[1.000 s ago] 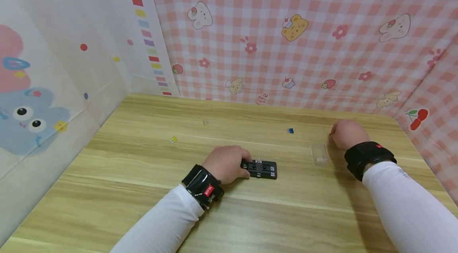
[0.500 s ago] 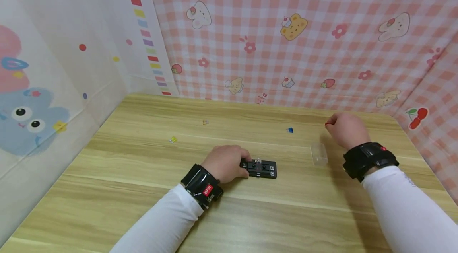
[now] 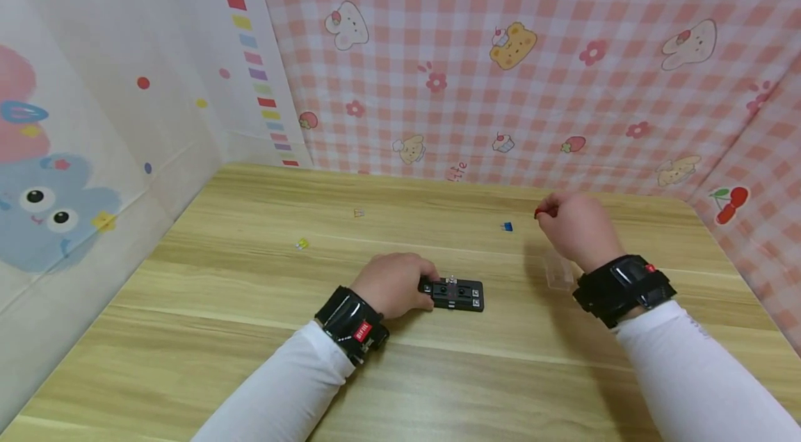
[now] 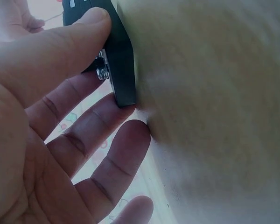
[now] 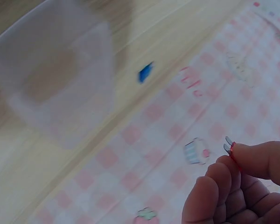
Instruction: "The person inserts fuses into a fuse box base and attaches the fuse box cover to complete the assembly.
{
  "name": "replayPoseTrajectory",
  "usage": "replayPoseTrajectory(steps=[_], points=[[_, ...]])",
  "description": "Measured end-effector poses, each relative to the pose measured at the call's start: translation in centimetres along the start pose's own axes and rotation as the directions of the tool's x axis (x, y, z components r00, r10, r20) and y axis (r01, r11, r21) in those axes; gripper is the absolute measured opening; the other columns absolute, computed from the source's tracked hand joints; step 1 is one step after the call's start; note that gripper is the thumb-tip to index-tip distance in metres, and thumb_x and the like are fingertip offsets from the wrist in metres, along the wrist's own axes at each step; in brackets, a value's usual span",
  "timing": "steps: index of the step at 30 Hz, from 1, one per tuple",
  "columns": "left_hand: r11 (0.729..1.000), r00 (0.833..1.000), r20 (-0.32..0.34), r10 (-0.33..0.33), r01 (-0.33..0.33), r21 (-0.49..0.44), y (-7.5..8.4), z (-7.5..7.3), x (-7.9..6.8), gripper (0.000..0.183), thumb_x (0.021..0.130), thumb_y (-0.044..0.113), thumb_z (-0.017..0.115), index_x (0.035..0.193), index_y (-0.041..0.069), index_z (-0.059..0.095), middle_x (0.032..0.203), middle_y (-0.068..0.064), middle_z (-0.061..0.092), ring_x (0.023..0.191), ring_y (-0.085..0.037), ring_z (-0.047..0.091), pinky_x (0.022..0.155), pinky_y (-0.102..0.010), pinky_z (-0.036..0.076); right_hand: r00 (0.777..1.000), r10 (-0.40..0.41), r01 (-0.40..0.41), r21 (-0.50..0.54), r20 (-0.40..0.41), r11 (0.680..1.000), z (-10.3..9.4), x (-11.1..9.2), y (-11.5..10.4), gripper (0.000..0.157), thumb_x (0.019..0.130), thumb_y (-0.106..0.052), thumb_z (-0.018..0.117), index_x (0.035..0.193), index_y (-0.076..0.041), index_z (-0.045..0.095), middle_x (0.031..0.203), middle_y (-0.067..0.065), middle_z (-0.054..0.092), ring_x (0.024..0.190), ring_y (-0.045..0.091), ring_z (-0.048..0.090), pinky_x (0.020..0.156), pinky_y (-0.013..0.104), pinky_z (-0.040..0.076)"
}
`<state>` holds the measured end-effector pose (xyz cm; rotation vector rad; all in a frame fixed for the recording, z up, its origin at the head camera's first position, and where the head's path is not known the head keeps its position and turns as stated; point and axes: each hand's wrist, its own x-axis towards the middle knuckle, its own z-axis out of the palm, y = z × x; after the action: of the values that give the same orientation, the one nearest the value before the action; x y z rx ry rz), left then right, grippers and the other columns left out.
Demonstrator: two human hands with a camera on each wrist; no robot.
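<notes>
My left hand (image 3: 393, 282) grips the left end of a black fuse block (image 3: 463, 296) with metal terminals, which rests on the table. In the left wrist view the thumb lies over one long side of the fuse block (image 4: 123, 70), with fingers on the other. Thumb and fingertips of my right hand (image 3: 582, 230) pinch a small red blade fuse (image 5: 232, 151), its two metal prongs sticking out. That hand is raised at the back right, over the far side of a clear plastic box (image 3: 559, 276). A blue blade fuse (image 3: 507, 226) lies to the left of it.
Farther left on the wooden table (image 3: 250, 331) lie a yellow blade fuse (image 3: 302, 244) and a pale amber one (image 3: 359, 213). A pink checked cloth (image 3: 463, 115) hangs along the back edge, with more cloth at both sides.
My right hand has lifted and moved left with the red blade fuse, from beyond the clear box towards the blue fuse. My left hand stays on the fuse block.
</notes>
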<state>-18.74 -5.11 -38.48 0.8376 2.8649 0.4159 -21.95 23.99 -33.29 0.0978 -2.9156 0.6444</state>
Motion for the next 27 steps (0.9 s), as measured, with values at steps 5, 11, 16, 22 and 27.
replayPoseTrajectory(steps=[5,11,16,22,27], points=[[1.000,1.000,0.006,0.007,-0.007,-0.013,-0.1,-0.1,0.0,0.033,0.071,0.040,0.079,0.101,0.030,0.069,0.092,0.012,0.063,0.077,-0.007,0.051,0.073,-0.033,0.044,1.000,-0.018,0.018,0.026,-0.001,0.999,0.4,-0.4,-1.7,0.012,0.090,-0.017,0.058,0.088,-0.009,0.067,0.079,0.008,0.064,0.066,0.024,0.050,0.055,0.037,0.044],[1.000,1.000,0.003,0.007,-0.007,-0.016,-0.2,0.0,0.0,0.033,0.070,0.040,0.079,0.100,0.030,0.069,0.092,0.013,0.063,0.078,-0.007,0.051,0.074,-0.034,0.044,0.996,-0.088,0.089,0.055,-0.017,0.995,1.3,-1.0,-3.2,0.010,0.089,-0.016,0.061,0.087,-0.009,0.068,0.075,0.005,0.064,0.063,0.021,0.050,0.053,0.035,0.044],[1.000,1.000,0.003,0.007,-0.007,-0.016,-0.2,0.1,0.1,0.033,0.071,0.039,0.079,0.101,0.030,0.069,0.092,0.013,0.063,0.078,-0.007,0.051,0.073,-0.034,0.043,0.990,-0.141,0.141,0.078,-0.008,0.987,2.0,-1.6,-4.3,0.009,0.089,-0.015,0.061,0.085,-0.011,0.068,0.075,0.003,0.064,0.062,0.020,0.050,0.053,0.034,0.044],[1.000,1.000,0.011,0.002,-0.001,-0.024,-0.2,0.0,0.1,0.034,0.071,0.039,0.079,0.102,0.030,0.069,0.095,0.012,0.064,0.079,-0.007,0.051,0.073,-0.033,0.043,0.985,-0.171,0.168,0.141,0.008,0.976,2.9,-2.5,-5.8,0.006,0.088,-0.014,0.063,0.086,-0.013,0.068,0.076,0.002,0.064,0.064,0.018,0.052,0.054,0.034,0.046],[1.000,1.000,0.024,0.000,0.001,-0.026,-0.2,0.0,0.2,0.034,0.072,0.039,0.079,0.103,0.029,0.069,0.095,0.012,0.063,0.079,-0.007,0.051,0.073,-0.033,0.043,0.980,-0.200,0.193,0.173,0.022,0.966,3.4,-3.1,-6.7,0.005,0.087,-0.013,0.065,0.088,-0.014,0.070,0.077,0.000,0.064,0.065,0.016,0.052,0.057,0.033,0.047]])
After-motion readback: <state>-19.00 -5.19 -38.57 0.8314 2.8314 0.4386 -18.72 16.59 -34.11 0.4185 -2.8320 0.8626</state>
